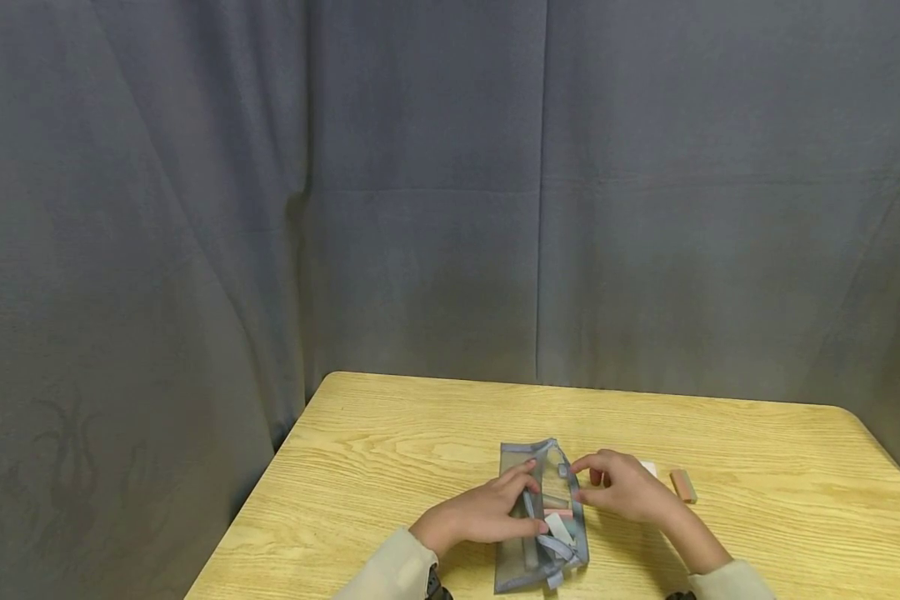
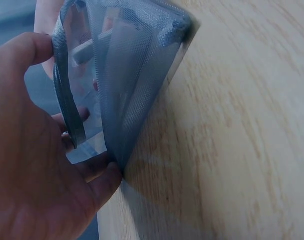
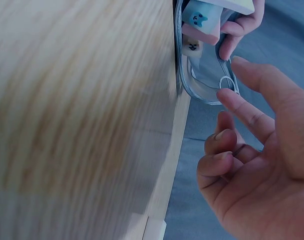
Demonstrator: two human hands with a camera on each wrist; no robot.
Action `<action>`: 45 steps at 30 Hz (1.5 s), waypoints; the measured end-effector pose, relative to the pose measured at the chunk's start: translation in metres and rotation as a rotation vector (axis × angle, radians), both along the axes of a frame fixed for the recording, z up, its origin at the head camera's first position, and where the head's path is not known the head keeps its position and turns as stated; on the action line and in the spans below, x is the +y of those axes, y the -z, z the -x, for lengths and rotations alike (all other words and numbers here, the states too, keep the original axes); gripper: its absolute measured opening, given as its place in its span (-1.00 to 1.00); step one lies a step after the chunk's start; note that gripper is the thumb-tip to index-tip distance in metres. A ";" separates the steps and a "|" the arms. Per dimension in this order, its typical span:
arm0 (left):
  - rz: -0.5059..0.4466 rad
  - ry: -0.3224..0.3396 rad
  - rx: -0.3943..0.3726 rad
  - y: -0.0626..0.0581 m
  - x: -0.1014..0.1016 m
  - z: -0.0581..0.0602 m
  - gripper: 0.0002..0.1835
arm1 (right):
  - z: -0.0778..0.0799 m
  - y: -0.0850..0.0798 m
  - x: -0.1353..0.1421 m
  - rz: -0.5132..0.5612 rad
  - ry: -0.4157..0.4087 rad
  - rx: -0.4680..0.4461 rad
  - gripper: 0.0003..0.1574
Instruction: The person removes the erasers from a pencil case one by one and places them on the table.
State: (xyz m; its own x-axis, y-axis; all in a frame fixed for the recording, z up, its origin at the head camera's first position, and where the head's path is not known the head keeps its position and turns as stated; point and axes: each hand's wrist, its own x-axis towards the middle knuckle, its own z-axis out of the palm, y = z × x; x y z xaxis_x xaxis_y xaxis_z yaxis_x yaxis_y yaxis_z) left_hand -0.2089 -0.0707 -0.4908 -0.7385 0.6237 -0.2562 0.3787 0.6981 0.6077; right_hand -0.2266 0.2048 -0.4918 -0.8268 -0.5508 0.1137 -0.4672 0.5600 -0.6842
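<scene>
A blue-grey mesh zip pouch (image 1: 512, 560) lies on the table with its mouth spread wide. My left hand (image 1: 487, 510) grips its left rim, thumb and fingers spaced along the edge. Inside are several small blocks that look like erasers, among them a white one (image 1: 560, 530) and, in the right wrist view, one with a blue animal print (image 3: 198, 19). My right hand (image 1: 624, 485) is at the opposite rim, thumb and index finger apart. In the right wrist view its index fingertip (image 3: 226, 96) meets the rim by a small ring (image 3: 227, 80); its other fingers are loosely bent.
Right of the pouch on the wooden table (image 1: 390, 433) lies a pink and green block (image 1: 683, 486). A white item (image 1: 648, 468) beside it is partly hidden by my right hand. Grey curtains (image 1: 435, 208) hang behind the table's far edge.
</scene>
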 end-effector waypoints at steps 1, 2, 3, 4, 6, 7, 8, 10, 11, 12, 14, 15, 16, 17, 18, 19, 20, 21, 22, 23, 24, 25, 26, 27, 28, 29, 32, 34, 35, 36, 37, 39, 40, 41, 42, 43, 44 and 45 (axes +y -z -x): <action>0.000 -0.001 0.000 0.000 0.000 0.000 -0.46 | 0.000 0.000 -0.001 -0.004 0.001 0.006 -0.55; -0.002 -0.001 0.000 0.001 0.000 0.000 -0.47 | 0.000 0.000 -0.002 -0.008 0.002 0.012 -0.55; -0.002 -0.001 0.001 0.001 0.000 0.001 -0.47 | 0.001 0.000 -0.003 -0.012 0.003 0.017 -0.56; -0.003 -0.001 0.001 0.001 -0.001 0.001 -0.48 | 0.001 0.000 -0.003 -0.015 0.005 0.022 -0.56; -0.006 -0.002 0.001 0.002 -0.001 0.001 -0.48 | 0.001 0.001 -0.005 -0.021 0.006 0.023 -0.57; -0.005 -0.003 0.003 0.003 0.000 0.002 -0.48 | 0.001 0.002 -0.006 -0.023 0.007 0.022 -0.57; -0.004 -0.001 0.004 0.003 0.000 0.002 -0.47 | 0.001 0.002 -0.006 -0.026 0.007 0.021 -0.58; -0.004 0.002 0.002 0.003 0.000 0.002 -0.46 | 0.001 0.002 -0.008 -0.031 0.007 0.017 -0.59; -0.005 0.005 0.002 0.003 0.000 0.002 -0.45 | 0.002 0.003 -0.008 -0.034 0.007 0.015 -0.59; -0.006 0.008 0.000 0.003 0.000 0.003 -0.45 | 0.002 0.002 -0.008 -0.034 0.007 0.013 -0.59; -0.006 0.013 0.000 0.003 0.000 0.003 -0.44 | 0.001 0.002 -0.009 -0.032 0.003 0.012 -0.60; -0.006 0.015 0.000 0.002 0.000 0.003 -0.44 | 0.001 0.002 -0.010 -0.030 0.001 0.013 -0.60; -0.005 0.016 0.003 0.002 0.000 0.003 -0.44 | 0.001 0.002 -0.010 -0.026 -0.002 0.014 -0.60; -0.005 0.018 0.004 0.002 0.000 0.003 -0.44 | 0.001 0.002 -0.011 -0.021 -0.007 0.014 -0.59; -0.004 0.019 0.006 0.002 0.000 0.003 -0.44 | 0.001 0.002 -0.011 -0.017 -0.012 0.014 -0.59; -0.002 0.020 0.009 0.002 0.000 0.003 -0.44 | 0.001 0.002 -0.012 -0.014 -0.017 0.013 -0.59; -0.003 0.023 0.010 0.002 0.000 0.003 -0.44 | 0.002 0.002 -0.013 -0.012 -0.021 0.012 -0.59; -0.004 0.024 0.012 0.002 0.000 0.003 -0.45 | 0.002 0.003 -0.013 -0.011 -0.026 0.008 -0.58; -0.006 0.025 0.012 0.002 0.000 0.003 -0.46 | 0.002 0.003 -0.014 -0.011 -0.031 0.004 -0.58; -0.008 0.025 0.010 0.002 0.000 0.003 -0.48 | 0.002 0.003 -0.014 -0.013 -0.035 0.002 -0.58; -0.008 0.023 0.013 0.001 0.000 0.003 -0.49 | 0.003 0.003 -0.015 -0.016 -0.037 -0.002 -0.58; -0.009 0.023 0.015 0.001 0.000 0.003 -0.50 | 0.003 0.003 -0.016 -0.019 -0.040 -0.005 -0.58; -0.009 0.023 0.018 0.001 0.000 0.003 -0.50 | 0.003 0.004 -0.016 -0.021 -0.042 -0.007 -0.57; -0.009 0.022 0.019 0.001 0.000 0.002 -0.50 | 0.003 0.004 -0.016 -0.022 -0.044 -0.010 -0.57; -0.008 0.022 0.022 0.001 0.000 0.002 -0.50 | 0.004 0.004 -0.017 -0.022 -0.045 -0.010 -0.57; -0.006 0.022 0.024 0.001 0.000 0.002 -0.49 | 0.004 0.004 -0.017 -0.023 -0.045 -0.010 -0.57; -0.007 0.022 0.024 0.001 0.001 0.001 -0.48 | 0.005 0.006 -0.018 -0.026 -0.045 -0.011 -0.57; -0.013 0.023 0.022 0.001 0.001 0.001 -0.49 | 0.005 0.006 -0.018 -0.029 -0.048 -0.011 -0.56; -0.015 0.024 0.020 0.001 0.001 0.001 -0.50 | 0.005 0.007 -0.018 -0.033 -0.048 -0.009 -0.57; -0.018 0.025 0.020 0.002 0.001 0.001 -0.50 | 0.005 0.007 -0.018 -0.035 -0.052 -0.006 -0.57; -0.021 0.026 0.018 0.002 0.001 0.002 -0.51 | 0.006 0.008 -0.018 -0.038 -0.053 -0.005 -0.58; -0.021 0.027 0.020 0.003 0.001 0.002 -0.51 | 0.006 0.008 -0.018 -0.040 -0.059 -0.008 -0.59; -0.020 0.026 0.020 0.003 0.001 0.002 -0.51 | 0.006 0.009 -0.018 -0.042 -0.061 -0.009 -0.59; -0.020 0.025 0.020 0.004 0.001 0.002 -0.51 | 0.006 0.009 -0.019 -0.044 -0.061 -0.012 -0.60; -0.019 0.024 0.020 0.004 0.001 0.003 -0.51 | 0.006 0.009 -0.019 -0.046 -0.060 -0.018 -0.60; -0.018 0.024 0.019 0.005 0.000 0.003 -0.51 | 0.007 0.009 -0.019 -0.048 -0.058 -0.021 -0.61; -0.018 0.023 0.020 0.005 0.000 0.003 -0.51 | 0.007 0.009 -0.019 -0.051 -0.056 -0.027 -0.61; -0.017 0.023 0.020 0.005 0.000 0.003 -0.52 | 0.007 0.009 -0.020 -0.057 -0.053 -0.028 -0.62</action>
State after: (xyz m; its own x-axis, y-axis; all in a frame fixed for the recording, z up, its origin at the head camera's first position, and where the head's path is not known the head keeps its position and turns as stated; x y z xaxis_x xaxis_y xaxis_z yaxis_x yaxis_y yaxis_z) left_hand -0.2119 -0.0704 -0.4963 -0.7290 0.6444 -0.2308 0.4062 0.6787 0.6119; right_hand -0.2334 0.1851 -0.5007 -0.7989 -0.5987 0.0579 -0.4779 0.5734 -0.6655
